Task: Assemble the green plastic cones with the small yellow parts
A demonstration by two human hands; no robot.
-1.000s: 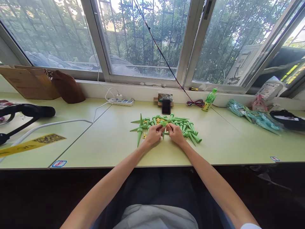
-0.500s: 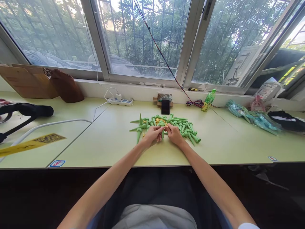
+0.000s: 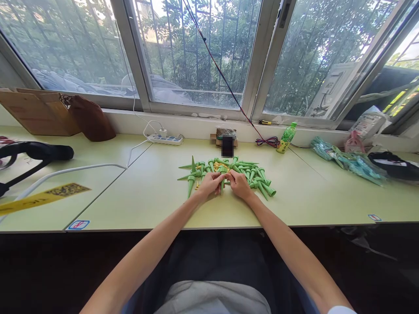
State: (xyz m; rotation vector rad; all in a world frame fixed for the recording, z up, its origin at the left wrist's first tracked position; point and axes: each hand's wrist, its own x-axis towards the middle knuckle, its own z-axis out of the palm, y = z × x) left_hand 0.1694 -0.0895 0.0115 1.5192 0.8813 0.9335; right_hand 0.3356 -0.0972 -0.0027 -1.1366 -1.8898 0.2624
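Observation:
My left hand (image 3: 211, 184) is closed around a green plastic spike (image 3: 222, 186), whose pointed end hangs downward. My right hand (image 3: 238, 183) meets it at the fingertips, pinched at the spike's upper part; whatever small piece it may hold is hidden by the fingers. A pile of green spikes (image 3: 253, 172) spreads behind and to the right of my hands. More spikes (image 3: 191, 184) lie to the left, one of them standing point up. Small yellow pieces (image 3: 216, 166) sit among the green ones, just beyond my fingers.
Behind the pile stands a small cardboard box (image 3: 214, 138). A green drink bottle (image 3: 286, 138) and coiled cable (image 3: 268, 141) are at the back right, with plastic bags (image 3: 350, 161) farther right. A power strip (image 3: 166, 139), white cable (image 3: 81, 168) and brown bag (image 3: 90, 118) are on the left.
The held spike's tip has tilted slightly to the left. Both hands stay together in nearly the same place, and the pile looks the same.

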